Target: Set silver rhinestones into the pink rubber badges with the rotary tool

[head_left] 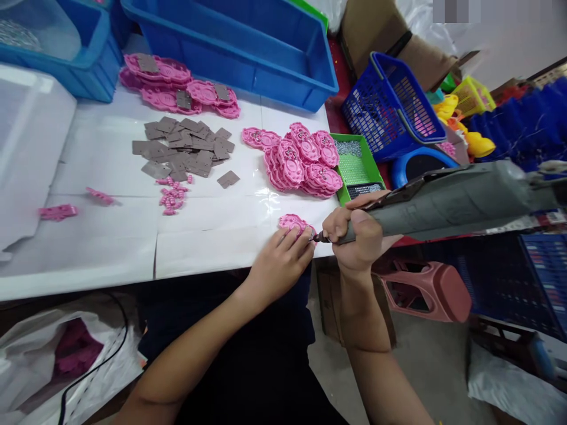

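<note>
My right hand (358,236) is wrapped round a grey electric screwdriver (447,203), whose body points off to the right. Its dark bit meets the right end of a pink plastic part (293,221) near the table's front edge. With fingers closed over that part, my left hand (283,257) presses it against the table and covers much of it. Behind it lies a heap of similar pink parts (290,165), several with small metal pieces on them. To the right, a green tray (354,165) holds many small screws.
Grey metal plates (188,144) are heaped at mid-table beside small pink pieces (172,195). More pink parts (166,71) lie behind them. A long blue bin (248,65) borders the back. A blue basket (376,112) stands right; a pink stool (436,289) is below.
</note>
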### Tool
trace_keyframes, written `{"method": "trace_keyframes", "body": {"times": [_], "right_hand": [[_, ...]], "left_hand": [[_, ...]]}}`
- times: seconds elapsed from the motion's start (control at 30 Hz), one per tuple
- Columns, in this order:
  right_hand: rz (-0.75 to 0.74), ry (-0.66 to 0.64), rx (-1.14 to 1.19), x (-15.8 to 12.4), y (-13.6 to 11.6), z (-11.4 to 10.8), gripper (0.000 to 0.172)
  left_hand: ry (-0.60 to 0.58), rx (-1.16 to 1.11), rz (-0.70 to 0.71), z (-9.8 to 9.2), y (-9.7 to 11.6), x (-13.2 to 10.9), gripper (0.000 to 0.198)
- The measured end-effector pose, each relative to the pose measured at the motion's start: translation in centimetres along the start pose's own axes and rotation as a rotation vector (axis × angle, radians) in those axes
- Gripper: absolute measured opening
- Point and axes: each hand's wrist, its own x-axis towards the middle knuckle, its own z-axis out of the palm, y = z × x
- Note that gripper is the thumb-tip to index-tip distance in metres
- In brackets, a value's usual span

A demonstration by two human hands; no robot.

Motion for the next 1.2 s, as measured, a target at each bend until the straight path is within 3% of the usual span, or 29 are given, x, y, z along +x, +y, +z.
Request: {"method": "trace_keyframes", "body": {"times": [0.3, 0.43, 0.63, 0.87, 0.97, 1.07, 1.2], "right_hand": [[-0.053, 0.201, -0.013, 0.5, -0.4, 1.0, 0.019], [-0.115, 0.438, 0.037, 1.7, -2.1, -0.9, 0.005], [-0.148, 0.788, 0.012, 2.9, -4.8, -4.7, 0.009], [-0.087, 0.859, -0.04, 3.1, -4.9, -6.7, 0.011], [-0.029, 0.87, -0.018, 3.1, -4.9, -6.6, 0.013], [0.0, 0.861, 0.01, 2.9, -5.2, -6.5, 0.013], [0.036, 0.842, 0.061, 2.2, -5.9, -6.5, 0.013]], "left_hand": [[-0.016, 0.042, 0.023, -0.1, -0.2, -0.2, 0.03], [-0.01, 0.051, 0.028, -0.2, -0.2, -0.4, 0.036], [0.068, 0.033, 0.035, -0.2, -0.4, -0.5, 0.022], [0.135, 0.004, 0.21, -0.9, -1.1, -1.6, 0.014], [0.167, -0.022, 0.26, -2.1, -2.1, -1.6, 0.011], [0.155, -0.037, 0.26, -4.5, -3.7, -1.1, 0.017], [0.161, 0.081, 0.207, -8.2, -8.5, -0.3, 0.024]]}}
